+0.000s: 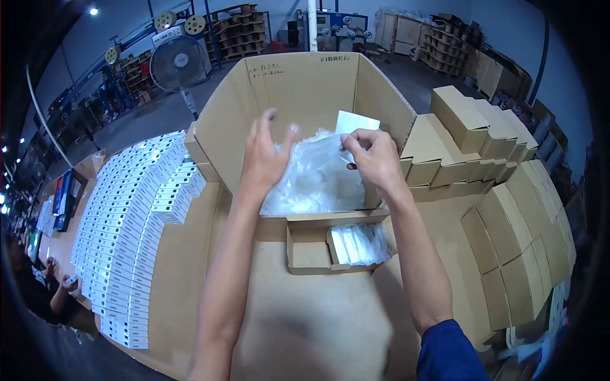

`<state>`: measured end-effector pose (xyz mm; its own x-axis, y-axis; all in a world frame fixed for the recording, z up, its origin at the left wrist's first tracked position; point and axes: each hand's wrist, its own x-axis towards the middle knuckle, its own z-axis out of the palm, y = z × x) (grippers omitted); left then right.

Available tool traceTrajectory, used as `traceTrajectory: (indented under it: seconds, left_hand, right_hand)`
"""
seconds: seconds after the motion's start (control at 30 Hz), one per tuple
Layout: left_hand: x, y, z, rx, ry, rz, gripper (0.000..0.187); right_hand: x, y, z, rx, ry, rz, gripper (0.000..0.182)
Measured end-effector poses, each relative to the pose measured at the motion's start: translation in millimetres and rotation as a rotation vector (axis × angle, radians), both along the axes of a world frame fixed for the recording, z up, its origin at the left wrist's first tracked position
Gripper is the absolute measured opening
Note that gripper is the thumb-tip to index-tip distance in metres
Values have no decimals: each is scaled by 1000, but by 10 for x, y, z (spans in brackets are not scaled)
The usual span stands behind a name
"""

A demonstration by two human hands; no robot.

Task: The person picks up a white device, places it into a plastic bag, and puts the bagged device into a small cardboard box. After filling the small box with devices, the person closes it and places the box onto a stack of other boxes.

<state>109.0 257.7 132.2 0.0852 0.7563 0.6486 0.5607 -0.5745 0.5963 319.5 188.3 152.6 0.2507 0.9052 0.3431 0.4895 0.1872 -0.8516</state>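
In the head view, a thin, milky translucent plastic bag point(312, 152), limp and crinkled, lies just left of the right grip point(373, 154), whose thumb and forefinger pinch its edge. Beneath it, glossy, wrinkled clear plastic bags point(318, 193) heap inside a large brown cardboard box point(305, 89). The left grip point(264, 157) is spread. Below the right grip, a small oblong brown cardboard box point(310, 249) holds white plastic-wrapped flat packs point(357, 245).
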Motion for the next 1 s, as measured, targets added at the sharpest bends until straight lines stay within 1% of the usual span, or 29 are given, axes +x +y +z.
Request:
traceTrajectory:
  seconds: [0.07,0.1,0.17,0.2,0.3,0.33,0.43,0.47,0.5,0.57,0.6,0.63,0.67,0.7,0.73,0.77,0.8,0.9,0.93,1.0]
  left_hand:
    - [-37,-487,151,76,127,-214,50]
    - [-55,-672,148,111,190,-319,45]
    - [-29,-917,66,108,105,-295,35]
    - [-30,-1033,51,109,65,-289,30]
    - [-119,-1476,47,-225,-257,-192,25]
    - [-192,-1612,19,-254,-250,-139,24]
    - [-296,-1956,-337,-188,-529,-157,21]
    - [-309,-2118,-407,-205,-657,-216,20]
    - [-316,-2276,-489,-241,-723,-215,19]
    - [-289,-2570,-659,-315,-861,-207,17]
    - [-252,-2708,-724,-284,-876,-176,18]
    - [-265,-2843,-791,-308,-855,-156,19]
    - [-277,-2975,-856,-333,-834,-137,20]
    - [-281,-3085,-908,-360,-811,-119,22]
    - [-256,-3160,-945,-333,-801,-71,33]
    - [-296,-3229,-1007,-357,-792,-50,36]
    - [-356,-3305,-1086,-380,-784,-27,38]
    - [-433,-3508,-1145,-426,-695,42,43]
    - [-443,-3562,-1149,-439,-655,65,44]
    - [-420,-3607,-1228,-448,-688,65,44]
  right_hand:
    - [-3,-44,-7,80,-102,50,28]
    - [-41,-123,35,86,-116,68,28]
    - [-181,-357,247,99,-147,107,29]
    - [-254,-545,403,55,-182,129,29]
    - [-354,-839,390,260,-48,130,31]
    - [-354,-1026,373,208,-108,79,34]
    - [-408,-1709,95,190,-68,76,49]
    - [-466,-1888,-122,175,44,103,60]
    - [-522,-2045,-402,154,156,131,72]
    - [-745,-2344,-828,36,325,179,76]
    - [-843,-2444,-1020,-7,380,210,76]
    - [-934,-2532,-1137,-48,434,239,75]
    - [-1022,-2610,-1192,-61,513,222,54]
    - [-1050,-2671,-1209,-64,546,215,45]
    - [-1072,-2712,-1215,-65,581,206,37]
    - [-1085,-2750,-1220,-69,616,199,29]
    - [-1035,-2772,-1244,-13,561,188,21]
    - [-881,-2823,-1258,-97,747,130,20]
    - [-895,-2840,-1265,-81,758,73,21]
    - [-904,-2935,-1309,-65,677,142,23]
